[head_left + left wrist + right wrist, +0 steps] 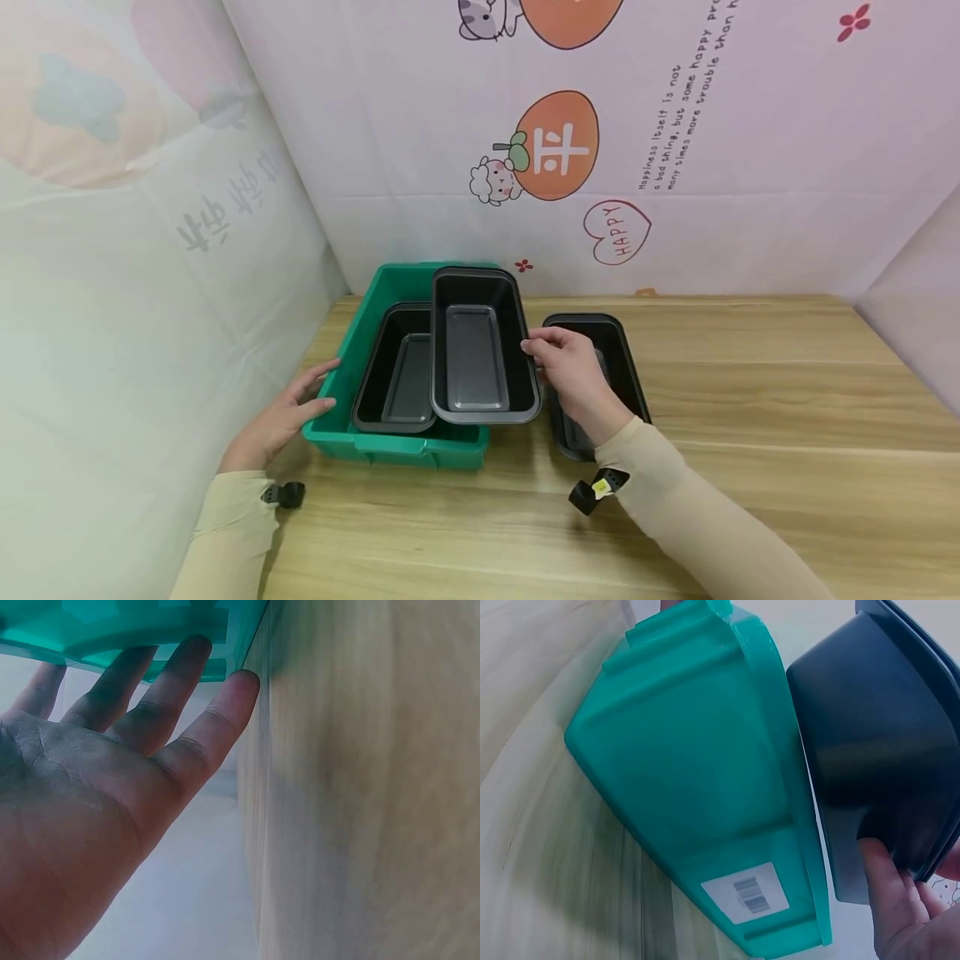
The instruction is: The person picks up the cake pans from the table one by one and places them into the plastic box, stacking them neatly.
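Note:
My right hand (573, 375) pinches the right rim of a dark loaf pan (476, 358), thumb inside and fingers under its outer wall. This pan hangs over the right side of a green plastic bin (397, 450), above its rim in the right wrist view. A second dark loaf pan (408, 387) lies inside the bin at the left, partly covered by the held one. A third loaf pan (630, 367) stands on the table, partly behind my right hand and wrist. My left hand (281, 421) touches the bin's left side with spread, fairly straight fingers (214, 724).
The wooden table (765, 433) reaches right of the third pan. A white printed cloth (420, 150) hangs at the back, and another cloth wall (150, 333) stands close on the left. A barcode label (746, 892) is stuck on the bin's side.

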### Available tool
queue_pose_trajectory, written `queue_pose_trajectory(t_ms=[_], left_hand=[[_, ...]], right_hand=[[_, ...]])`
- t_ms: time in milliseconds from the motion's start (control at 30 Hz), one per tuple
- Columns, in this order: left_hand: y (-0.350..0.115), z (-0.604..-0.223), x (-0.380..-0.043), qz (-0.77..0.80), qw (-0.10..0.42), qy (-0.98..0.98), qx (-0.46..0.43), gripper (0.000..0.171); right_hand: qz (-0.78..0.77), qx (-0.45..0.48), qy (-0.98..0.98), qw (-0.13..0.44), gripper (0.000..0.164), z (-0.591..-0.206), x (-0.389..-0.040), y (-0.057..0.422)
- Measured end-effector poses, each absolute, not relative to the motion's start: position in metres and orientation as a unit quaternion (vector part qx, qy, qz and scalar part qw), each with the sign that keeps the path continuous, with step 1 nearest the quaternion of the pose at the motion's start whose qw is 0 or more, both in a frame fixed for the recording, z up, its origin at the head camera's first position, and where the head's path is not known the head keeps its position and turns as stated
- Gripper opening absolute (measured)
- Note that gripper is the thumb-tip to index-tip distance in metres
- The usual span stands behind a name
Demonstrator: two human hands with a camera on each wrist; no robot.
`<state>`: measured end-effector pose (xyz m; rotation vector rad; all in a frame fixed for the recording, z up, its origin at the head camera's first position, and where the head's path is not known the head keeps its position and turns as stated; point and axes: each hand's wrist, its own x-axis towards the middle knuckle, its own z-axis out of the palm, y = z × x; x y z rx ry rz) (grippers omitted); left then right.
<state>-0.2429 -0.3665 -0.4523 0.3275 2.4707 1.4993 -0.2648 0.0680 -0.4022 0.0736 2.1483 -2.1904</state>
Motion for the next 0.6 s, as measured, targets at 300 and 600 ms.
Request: queue_pose_trajectory(t_ms=[300,600], left_hand=[[-0.366,-0.453,-0.242,0.514,0.121,0.843,0.103,0.065],[-0.368,-0.452,-0.243,0.509,0.122,0.845,0.110,0.066]], right_hand=[[-0.727,0.023,0.683,0.056,0.026,-0.398,-0.264,0.052],[-0.734,0.019,0.677,0.055,0.025,-0.395,-0.266,0.040]])
